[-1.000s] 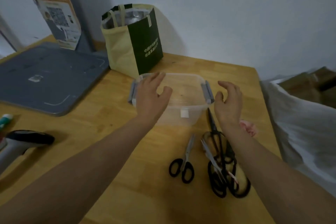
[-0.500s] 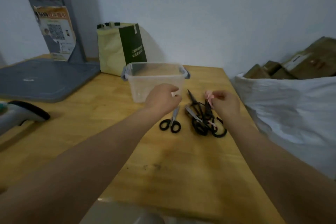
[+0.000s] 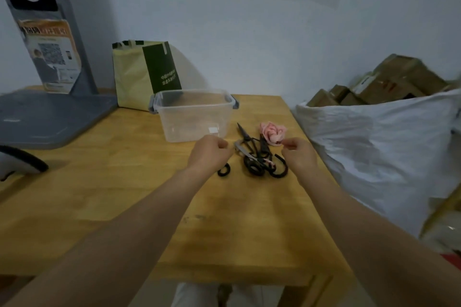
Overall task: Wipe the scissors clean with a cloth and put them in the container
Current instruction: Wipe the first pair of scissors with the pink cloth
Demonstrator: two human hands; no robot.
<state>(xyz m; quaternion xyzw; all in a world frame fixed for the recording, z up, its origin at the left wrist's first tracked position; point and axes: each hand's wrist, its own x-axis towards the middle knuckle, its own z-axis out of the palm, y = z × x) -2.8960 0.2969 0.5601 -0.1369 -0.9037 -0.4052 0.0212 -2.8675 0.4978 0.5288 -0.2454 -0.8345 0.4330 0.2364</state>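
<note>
A clear plastic container (image 3: 192,117) with grey clips stands open on the wooden table (image 3: 154,207). Just right of it lies a tangled pile of black-handled scissors (image 3: 259,159). Behind the pile lies a crumpled pink cloth (image 3: 272,132). A small pair of scissors (image 3: 224,171) lies left of the pile, with only its black loops showing. My left hand (image 3: 208,154) is curled over its blades. My right hand (image 3: 298,153) pinches the near edge of the pink cloth with its fingertips.
A yellow and green bag (image 3: 139,77) stands behind the container. A grey stand with a flat base (image 3: 50,117) fills the left. A handheld device (image 3: 17,162) lies at the left edge. A white sack (image 3: 384,147) with cardboard boxes (image 3: 389,80) borders the table's right side.
Both hands dropped from the container's rim to the scissors and the cloth. The camera pulled back and tilted up, and the pink cloth now shows beyond my right fingertips.
</note>
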